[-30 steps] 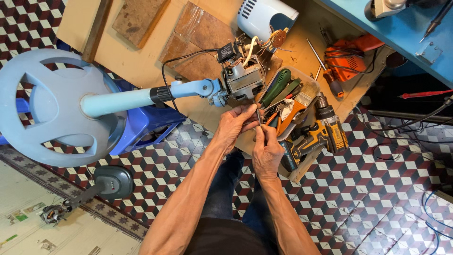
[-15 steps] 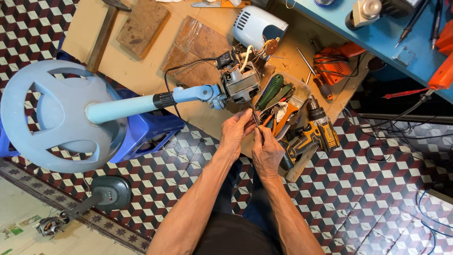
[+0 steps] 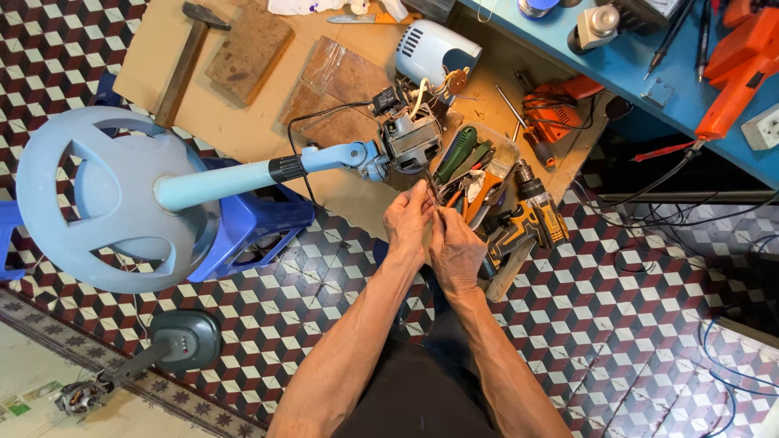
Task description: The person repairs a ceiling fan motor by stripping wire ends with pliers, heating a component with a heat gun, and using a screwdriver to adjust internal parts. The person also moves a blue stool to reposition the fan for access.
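Left hand: the left hand [image 3: 408, 221] is raised just below the fan motor, its grip pinched nearly shut on thin wires; the fingertips meet those of the other hand.
Right hand: the right hand [image 3: 457, 250] sits touching the left, its grip also closed to a pinch on the same thin wires.
Wires: the thin wires [image 3: 432, 191] run from the pinched fingers up to the fan motor; they are too fine to tell more.
Fan motor: a bare grey fan motor [image 3: 411, 142] lies on the cardboard-covered tabletop [image 3: 268, 130], joined to a pale blue fan pole [image 3: 243, 174].
Fan base: the round blue fan base [image 3: 105, 199] hangs off the tabletop edge, over a blue plastic stool [image 3: 260, 231].
Tool tray: a tray of hand tools [image 3: 475, 174], with green and orange handles, lies just right of the hands.
Drill: a yellow and black cordless drill [image 3: 531, 215] rests beside the tray.
Motor cover: a white motor cover [image 3: 434, 50] sits above the motor.
Hammer: a hammer [image 3: 185, 57] lies at the far left of the tabletop.
Floor: a patterned tile floor [image 3: 649, 324] shows below.
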